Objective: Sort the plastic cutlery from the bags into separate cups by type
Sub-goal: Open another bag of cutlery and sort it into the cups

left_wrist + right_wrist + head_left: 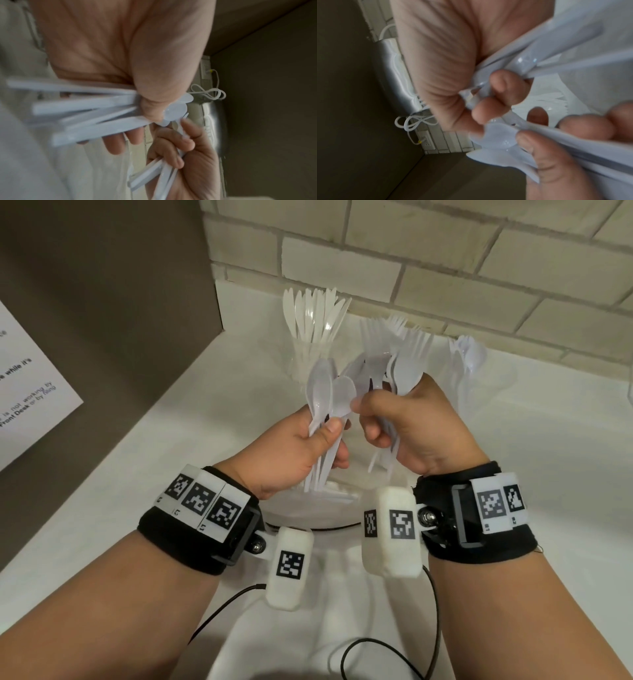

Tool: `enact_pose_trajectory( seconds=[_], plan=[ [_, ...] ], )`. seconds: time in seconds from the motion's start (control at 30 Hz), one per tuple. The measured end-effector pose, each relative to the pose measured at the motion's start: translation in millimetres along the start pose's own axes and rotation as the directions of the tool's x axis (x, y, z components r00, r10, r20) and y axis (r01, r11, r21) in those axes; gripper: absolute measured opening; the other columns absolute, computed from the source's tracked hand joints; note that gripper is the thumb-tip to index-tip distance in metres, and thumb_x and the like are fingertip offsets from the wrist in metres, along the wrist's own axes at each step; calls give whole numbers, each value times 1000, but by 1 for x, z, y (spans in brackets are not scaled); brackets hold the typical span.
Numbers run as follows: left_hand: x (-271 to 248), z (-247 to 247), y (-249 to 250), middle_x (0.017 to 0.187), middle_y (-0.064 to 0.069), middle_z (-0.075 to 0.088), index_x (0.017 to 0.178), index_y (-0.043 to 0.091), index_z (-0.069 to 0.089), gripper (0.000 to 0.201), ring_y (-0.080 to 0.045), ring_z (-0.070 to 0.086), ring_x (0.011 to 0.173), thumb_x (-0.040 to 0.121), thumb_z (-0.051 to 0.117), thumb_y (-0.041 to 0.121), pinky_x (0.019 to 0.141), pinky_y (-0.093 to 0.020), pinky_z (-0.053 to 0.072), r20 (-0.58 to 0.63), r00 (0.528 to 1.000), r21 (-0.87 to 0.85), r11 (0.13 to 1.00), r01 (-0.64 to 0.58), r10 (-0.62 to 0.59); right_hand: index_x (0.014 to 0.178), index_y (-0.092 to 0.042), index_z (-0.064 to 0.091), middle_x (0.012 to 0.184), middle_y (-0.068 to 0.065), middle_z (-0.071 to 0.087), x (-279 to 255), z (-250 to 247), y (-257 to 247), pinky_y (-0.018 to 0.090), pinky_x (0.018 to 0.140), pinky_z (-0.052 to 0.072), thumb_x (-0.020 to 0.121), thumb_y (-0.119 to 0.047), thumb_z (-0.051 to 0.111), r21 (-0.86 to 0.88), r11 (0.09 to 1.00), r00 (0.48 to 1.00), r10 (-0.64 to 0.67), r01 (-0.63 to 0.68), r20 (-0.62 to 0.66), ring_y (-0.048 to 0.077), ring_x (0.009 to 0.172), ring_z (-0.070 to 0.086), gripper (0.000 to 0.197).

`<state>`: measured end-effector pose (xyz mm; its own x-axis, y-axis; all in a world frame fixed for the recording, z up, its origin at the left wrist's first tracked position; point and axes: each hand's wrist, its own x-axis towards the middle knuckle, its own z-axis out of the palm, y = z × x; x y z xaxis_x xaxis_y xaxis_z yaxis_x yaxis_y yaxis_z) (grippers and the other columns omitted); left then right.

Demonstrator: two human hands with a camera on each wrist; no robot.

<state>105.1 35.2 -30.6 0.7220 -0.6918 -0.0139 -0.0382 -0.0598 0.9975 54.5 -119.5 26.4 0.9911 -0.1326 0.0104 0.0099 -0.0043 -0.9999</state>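
My left hand grips a fanned bundle of white plastic spoons, thumb pressed on the handles. My right hand grips a second bundle of cutlery with spoon and fork heads on top; its forefinger tip touches a spoon bowl of the left bundle. Behind the hands, against the wall, stand three clear cups: one with knives, one with forks, one with spoons. Under my hands lies a clear bag with more white cutlery.
The white counter ends at a brick wall behind the cups and a brown panel with a paper notice on the left. Black cables trail from my wrists across the near counter.
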Motion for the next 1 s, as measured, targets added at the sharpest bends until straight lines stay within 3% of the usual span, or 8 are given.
enact_pose_trajectory(
  seconds=[0.1, 0.2, 0.4, 0.57, 0.63, 0.77, 0.87, 1.0],
  plan=[
    [1, -1, 4, 81, 0, 64, 123, 16, 45, 30, -16, 69, 84, 99, 41, 34, 88, -39, 55, 19, 999, 204, 978, -52, 49, 93, -7, 62, 60, 1, 57, -3, 3, 0, 20, 42, 32, 77, -4, 72, -26, 999, 998, -35, 36, 54, 11, 44, 46, 19],
    [2, 2, 5, 91, -9, 66, 124, 11, 46, 30, -13, 68, 78, 98, 47, 24, 83, -35, 55, 32, 998, 273, 961, -53, 46, 114, -7, 57, 61, -2, 60, 1, 11, 4, 16, 40, 35, 74, -9, 80, -96, 995, 997, -21, 14, -75, 7, 41, 50, 46],
    [1, 1, 3, 93, -5, 66, 114, 16, 52, 22, -22, 71, 84, 93, 58, 19, 79, -36, 57, 66, 998, 72, 997, -21, 16, 97, -3, 65, 63, 4, 63, 5, 3, 8, 20, 40, 33, 82, -7, 72, -50, 998, 978, 36, -47, -204, 13, 38, 42, 17],
    [2, 6, 2, 81, -4, 59, 112, 12, 52, 15, -16, 63, 67, 97, 50, 14, 68, -36, 57, 25, 998, -49, 997, 59, -58, 98, -7, 65, 61, -2, 64, 10, -4, 5, 20, 39, 32, 77, -12, 77, -84, 993, 987, 74, -87, -144, 11, 39, 42, 24],
    [5, 6, 4, 79, -4, 54, 114, 13, 52, 19, -13, 61, 63, 97, 50, 18, 66, -35, 58, -46, 993, -87, 991, 103, -108, 103, -12, 63, 73, -4, 69, 17, -16, -2, 20, 40, 32, 79, -16, 76, -54, 995, 973, 72, -86, -219, 10, 39, 41, 28],
    [18, 4, 13, 77, -3, 49, 108, 8, 51, 22, -12, 53, 58, 96, 53, 25, 61, -33, 52, -84, 986, -55, 989, 139, -143, 96, -10, 61, 63, 0, 62, 45, -52, -23, 20, 41, 31, 88, -15, 66, 54, 997, 881, -21, 52, -473, 12, 41, 40, 11],
    [27, 9, 21, 73, -3, 47, 99, 10, 49, 17, -14, 51, 58, 96, 54, 26, 74, -45, 55, -107, 977, -95, 980, 176, -186, 85, -8, 56, 54, 2, 52, 76, -70, -35, 23, 44, 32, 89, -4, 55, 144, 969, 846, -98, 202, -524, 16, 43, 42, 5],
    [36, 17, 24, 69, -1, 48, 87, 15, 50, 13, -15, 51, 58, 96, 53, 24, 85, -51, 53, -162, 965, -93, 976, 195, -208, 108, -12, 44, 63, 4, 49, 109, -71, -37, 28, 50, 41, 94, -12, 50, 63, 945, 808, -239, 321, -538, 19, 52, 46, 14]
  ],
)
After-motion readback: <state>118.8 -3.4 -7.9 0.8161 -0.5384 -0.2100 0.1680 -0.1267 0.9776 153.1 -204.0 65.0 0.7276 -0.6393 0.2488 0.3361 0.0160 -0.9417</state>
